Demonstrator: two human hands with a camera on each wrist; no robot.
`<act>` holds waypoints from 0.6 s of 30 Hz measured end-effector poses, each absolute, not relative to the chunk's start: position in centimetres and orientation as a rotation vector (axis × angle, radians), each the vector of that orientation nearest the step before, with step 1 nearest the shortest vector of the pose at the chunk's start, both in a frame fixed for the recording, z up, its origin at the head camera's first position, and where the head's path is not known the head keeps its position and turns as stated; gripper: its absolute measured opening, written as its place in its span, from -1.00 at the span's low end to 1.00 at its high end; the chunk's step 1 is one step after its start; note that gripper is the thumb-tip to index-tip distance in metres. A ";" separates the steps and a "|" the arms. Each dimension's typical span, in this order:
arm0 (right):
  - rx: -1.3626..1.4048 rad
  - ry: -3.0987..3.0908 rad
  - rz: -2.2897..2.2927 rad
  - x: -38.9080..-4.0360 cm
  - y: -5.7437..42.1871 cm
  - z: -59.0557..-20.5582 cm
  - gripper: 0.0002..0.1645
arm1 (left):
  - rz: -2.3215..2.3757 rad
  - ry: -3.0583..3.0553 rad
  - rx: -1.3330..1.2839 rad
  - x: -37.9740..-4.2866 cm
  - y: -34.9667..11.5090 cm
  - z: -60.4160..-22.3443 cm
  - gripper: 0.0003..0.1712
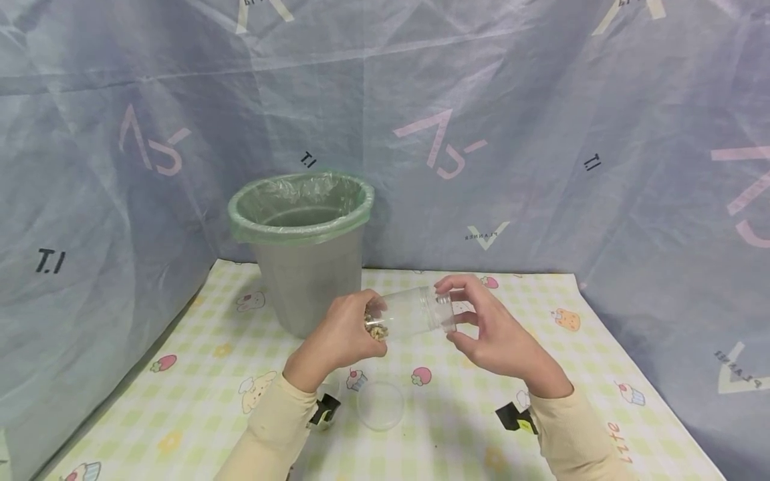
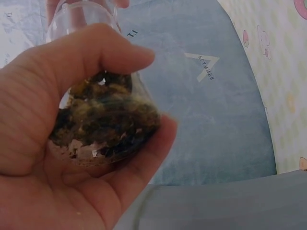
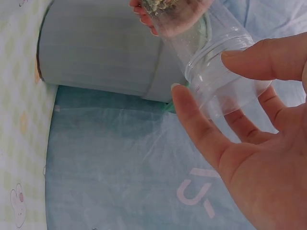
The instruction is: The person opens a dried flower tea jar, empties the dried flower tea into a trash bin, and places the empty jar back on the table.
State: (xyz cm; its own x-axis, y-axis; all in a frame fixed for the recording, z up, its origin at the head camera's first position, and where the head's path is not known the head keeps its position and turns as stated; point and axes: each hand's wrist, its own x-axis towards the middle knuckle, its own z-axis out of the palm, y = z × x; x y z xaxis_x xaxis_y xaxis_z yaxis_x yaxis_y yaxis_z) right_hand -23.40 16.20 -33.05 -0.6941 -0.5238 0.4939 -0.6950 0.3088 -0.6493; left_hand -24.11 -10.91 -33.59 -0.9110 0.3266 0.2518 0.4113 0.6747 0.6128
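Cream sleeves (image 1: 271, 427) sit nearest, btm L & btm R of head view. We see clear jar (image 1: 404, 314) on its side, held just R of ctr. L hand (image 1: 344, 335) clamped round its L end, brownish bits (image 1: 377, 331) inside; R hand (image 1: 494, 329) w/ fingers & thumb curled round its R end. Clear round disc (image 1: 381, 405) flat on checked cloth (image 1: 463, 417), btm ctr; we've grey bin (image 1: 307, 280) w/ green liner (image 1: 289, 233), L of ctr.

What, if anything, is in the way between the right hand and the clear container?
Nothing visible: the right hand curls its thumb and fingers round one end of the clear container. The left hand grips the opposite end, where the small pieces lie.
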 end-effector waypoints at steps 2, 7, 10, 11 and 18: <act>1.087 -2.390 1.326 -23.3 16.3 -32.9 -0.20 | -1.050 -2.759 -0.601 -24.2 -10.9 -33.5 -0.47; 0.998 -2.416 1.305 -23.0 16.9 -32.7 -0.19 | -1.045 -2.753 -0.571 -24.2 -10.8 -33.5 -0.48; 0.954 -2.464 1.245 -22.9 17.4 -32.7 -0.22 | -1.054 -2.741 -0.550 -24.2 -10.9 -33.6 -0.47; 0.940 -2.485 1.214 -22.9 17.6 -32.7 -0.23 | -1.059 -2.736 -0.547 -24.2 -11.0 -33.6 -0.46; 0.857 -2.585 1.043 -22.3 19.2 -33.4 -0.26 | -1.075 -2.727 -0.511 -24.2 -11.2 -33.1 -0.47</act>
